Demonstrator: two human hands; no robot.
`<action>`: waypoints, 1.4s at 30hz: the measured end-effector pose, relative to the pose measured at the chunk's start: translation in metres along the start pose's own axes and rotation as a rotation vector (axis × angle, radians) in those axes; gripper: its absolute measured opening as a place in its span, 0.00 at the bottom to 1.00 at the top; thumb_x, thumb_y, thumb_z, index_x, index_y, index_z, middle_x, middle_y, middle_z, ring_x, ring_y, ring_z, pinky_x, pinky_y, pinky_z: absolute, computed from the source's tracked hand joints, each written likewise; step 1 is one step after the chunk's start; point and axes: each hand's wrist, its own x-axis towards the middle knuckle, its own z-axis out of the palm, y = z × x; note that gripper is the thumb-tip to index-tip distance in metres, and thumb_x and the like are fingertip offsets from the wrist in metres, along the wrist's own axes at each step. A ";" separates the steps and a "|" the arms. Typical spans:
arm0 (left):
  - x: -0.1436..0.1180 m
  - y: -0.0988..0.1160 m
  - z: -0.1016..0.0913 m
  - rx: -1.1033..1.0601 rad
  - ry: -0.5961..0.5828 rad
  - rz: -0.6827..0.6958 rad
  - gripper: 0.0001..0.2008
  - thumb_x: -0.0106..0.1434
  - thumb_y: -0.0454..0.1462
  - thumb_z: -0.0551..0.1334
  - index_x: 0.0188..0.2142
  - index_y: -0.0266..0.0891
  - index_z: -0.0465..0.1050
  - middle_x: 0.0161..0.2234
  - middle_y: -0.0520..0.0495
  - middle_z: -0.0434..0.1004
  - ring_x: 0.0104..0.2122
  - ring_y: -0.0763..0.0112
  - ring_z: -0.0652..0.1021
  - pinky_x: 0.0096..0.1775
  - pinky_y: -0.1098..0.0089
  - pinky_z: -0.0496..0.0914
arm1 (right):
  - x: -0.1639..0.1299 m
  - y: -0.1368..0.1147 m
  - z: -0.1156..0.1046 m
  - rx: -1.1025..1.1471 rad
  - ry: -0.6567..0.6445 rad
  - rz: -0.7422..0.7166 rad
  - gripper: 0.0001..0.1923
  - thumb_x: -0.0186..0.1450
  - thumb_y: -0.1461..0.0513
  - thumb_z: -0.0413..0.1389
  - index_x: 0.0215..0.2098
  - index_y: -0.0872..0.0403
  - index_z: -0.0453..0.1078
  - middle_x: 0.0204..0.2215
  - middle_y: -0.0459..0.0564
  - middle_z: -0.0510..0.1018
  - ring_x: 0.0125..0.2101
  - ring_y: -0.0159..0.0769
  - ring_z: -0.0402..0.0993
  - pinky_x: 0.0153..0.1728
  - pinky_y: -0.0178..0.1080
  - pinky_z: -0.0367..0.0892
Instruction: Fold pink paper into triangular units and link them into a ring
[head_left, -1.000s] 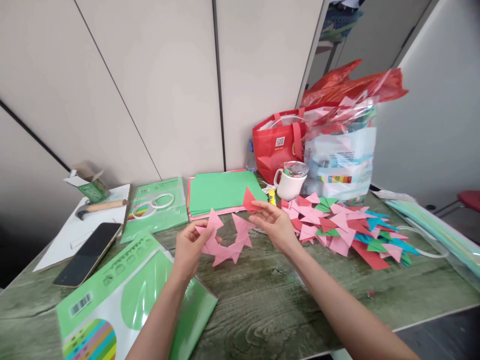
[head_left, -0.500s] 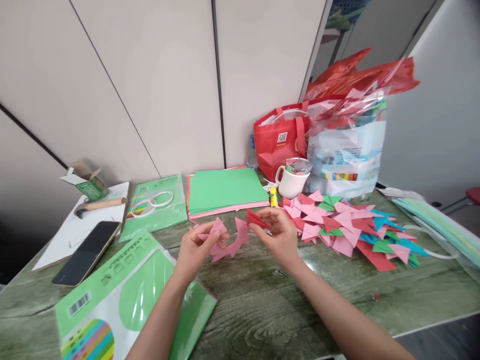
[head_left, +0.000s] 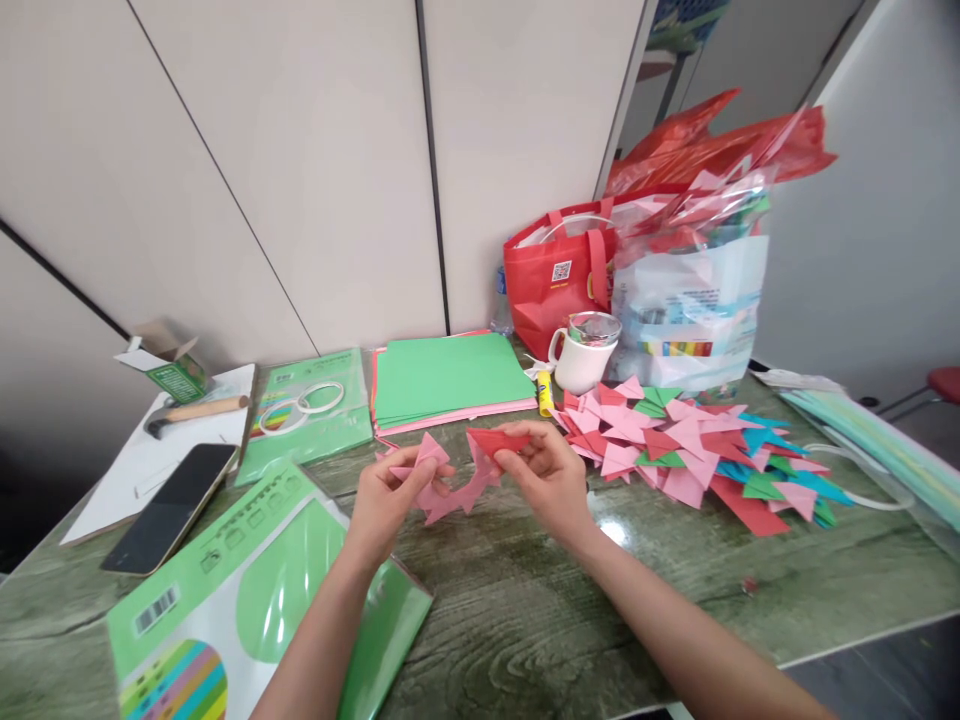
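Green wood-grain table (head_left: 525, 600) stands against pale wall panels. Above its middle, the left hand (head_left: 386, 500) pinches the left end of a pink paper chain (head_left: 450, 475) of linked folded triangles, curved like an arc. Just right, the right hand (head_left: 547, 470) grips a red folded triangle (head_left: 495, 440) touching the chain's right end.

A stack of green sheets (head_left: 450, 380) lies at the frame's centre, a white mug (head_left: 583, 360) just right of it before a red bag (head_left: 555, 280). Folded paper triangles (head_left: 690, 450) (pink, red, green, blue) heap at right. A dark phone (head_left: 171, 505) and hammer (head_left: 196, 412) sit at left.
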 end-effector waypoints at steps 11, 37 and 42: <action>-0.001 -0.005 0.000 0.071 -0.057 0.030 0.12 0.55 0.41 0.60 0.34 0.36 0.76 0.22 0.46 0.78 0.23 0.68 0.76 0.27 0.72 0.68 | 0.007 -0.002 -0.005 0.106 -0.002 0.131 0.14 0.54 0.58 0.59 0.38 0.51 0.63 0.25 0.44 0.73 0.22 0.32 0.73 0.22 0.35 0.71; 0.000 -0.005 -0.003 0.108 0.055 0.118 0.06 0.45 0.34 0.67 0.26 0.40 0.79 0.28 0.45 0.80 0.39 0.59 0.76 0.41 0.65 0.69 | -0.007 -0.010 -0.004 -0.714 -0.067 -0.773 0.17 0.55 0.71 0.57 0.39 0.45 0.69 0.30 0.44 0.78 0.36 0.37 0.68 0.45 0.51 0.60; 0.001 -0.007 -0.004 0.109 0.053 0.135 0.05 0.46 0.33 0.67 0.26 0.42 0.79 0.29 0.46 0.80 0.37 0.62 0.77 0.41 0.67 0.69 | -0.008 -0.011 -0.004 -0.731 -0.077 -0.785 0.17 0.54 0.71 0.58 0.38 0.46 0.69 0.29 0.44 0.78 0.35 0.38 0.69 0.46 0.52 0.59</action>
